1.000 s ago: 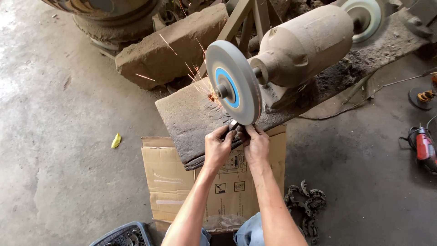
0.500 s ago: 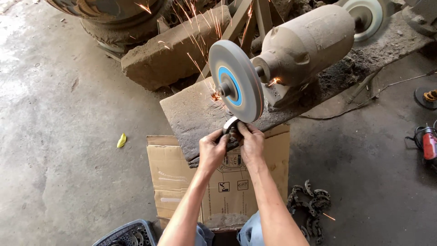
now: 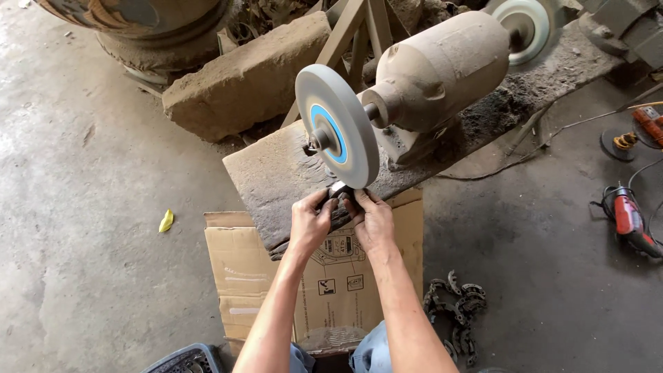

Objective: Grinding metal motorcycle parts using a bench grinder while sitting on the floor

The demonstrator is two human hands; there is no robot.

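Observation:
My left hand [image 3: 309,225] and my right hand [image 3: 371,221] together grip a small dark metal part [image 3: 340,191] just under the lower rim of a grey grinding wheel [image 3: 336,126] with a blue centre. The wheel sits on the near end of a dusty bench grinder motor [image 3: 436,69] on a thick stone slab [image 3: 276,179]. A second wheel [image 3: 523,26] is at the motor's far end. The part is mostly hidden by my fingers.
A cardboard box [image 3: 252,276] stands under the slab below my arms. A pile of dark metal parts [image 3: 457,307] lies on the floor at right. A red power tool [image 3: 627,215] and cables lie far right. A stone block [image 3: 245,76] and an old tyre [image 3: 148,31] sit behind.
Sparks flew from the wheel half a second ago; none show now. My hands stay at the wheel's lower edge with the part.

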